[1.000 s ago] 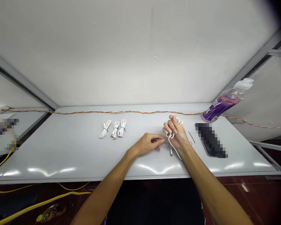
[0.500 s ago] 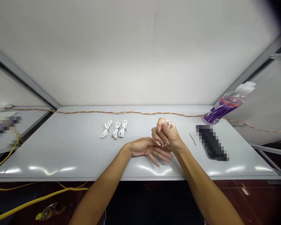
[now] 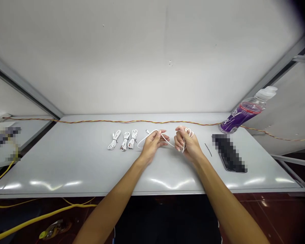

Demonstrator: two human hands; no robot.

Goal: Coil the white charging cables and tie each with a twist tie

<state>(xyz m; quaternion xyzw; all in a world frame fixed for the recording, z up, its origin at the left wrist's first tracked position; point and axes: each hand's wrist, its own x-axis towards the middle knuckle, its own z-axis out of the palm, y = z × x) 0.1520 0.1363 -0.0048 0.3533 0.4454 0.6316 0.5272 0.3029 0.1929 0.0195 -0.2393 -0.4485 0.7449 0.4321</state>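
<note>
A white cable [image 3: 141,142] runs between my two hands above the table [image 3: 73,162]. My left hand [image 3: 152,144] pinches it between thumb and fingers, and a loose loop with a plug end sticks out to the left. Coils of the same cable are bunched in my right hand [image 3: 186,142], its fingers wrapped round them. Left of my hands lie three bundled white cables [image 3: 114,140], each bound with a dark tie. To the right of my right hand, a short black twist tie [image 3: 208,149] rests on the table.
A bottle with a purple label [image 3: 240,117] leans at the back right. In front of it lies a dark, blurred phone-like object [image 3: 230,154]. A twisted red and yellow wire [image 3: 132,121] crosses the table's back. A yellow cable [image 3: 48,214] hangs at lower left.
My left hand has turned and risen from below the right hand, and now pinches the cable. A stretch of cable shows between the hands, and my right hand still grips the coils.
</note>
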